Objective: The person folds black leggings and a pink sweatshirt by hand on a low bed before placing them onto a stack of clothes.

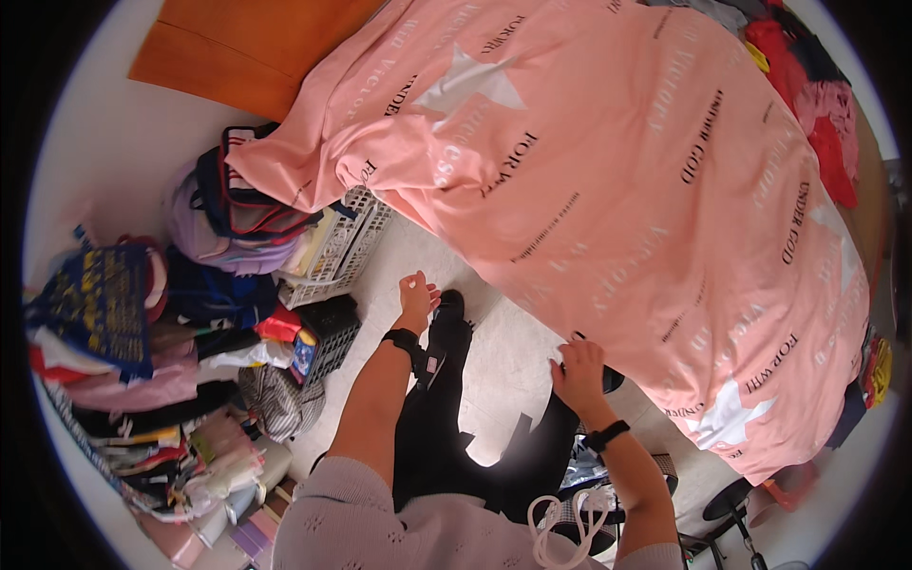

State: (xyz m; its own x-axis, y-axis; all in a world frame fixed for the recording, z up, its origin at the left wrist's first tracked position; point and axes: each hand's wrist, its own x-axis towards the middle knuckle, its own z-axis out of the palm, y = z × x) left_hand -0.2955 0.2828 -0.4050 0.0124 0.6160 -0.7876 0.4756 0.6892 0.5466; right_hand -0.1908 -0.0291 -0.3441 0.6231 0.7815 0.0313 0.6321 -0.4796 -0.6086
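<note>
A pink bed cover (608, 190) with white stars and printed lettering is spread over the bed, its hem running diagonally past my hands. My left hand (416, 299) is held over the floor left of the hem, apart from the cover, fingers loosely bent and apart, with nothing in it. At the near hem is my right hand (579, 372), with its fingers curled in. Whether it grips the fabric is hidden. Dark bands circle both wrists.
Left of me stand a white plastic basket (344, 249), a black crate (328, 337), backpacks (204, 214) and heaped clothes (133, 389). An orange-brown wooden panel (237, 52) rises behind the bed. Clothes (825, 123) lie at the far right. My dark shoe (450, 306) is on the pale floor.
</note>
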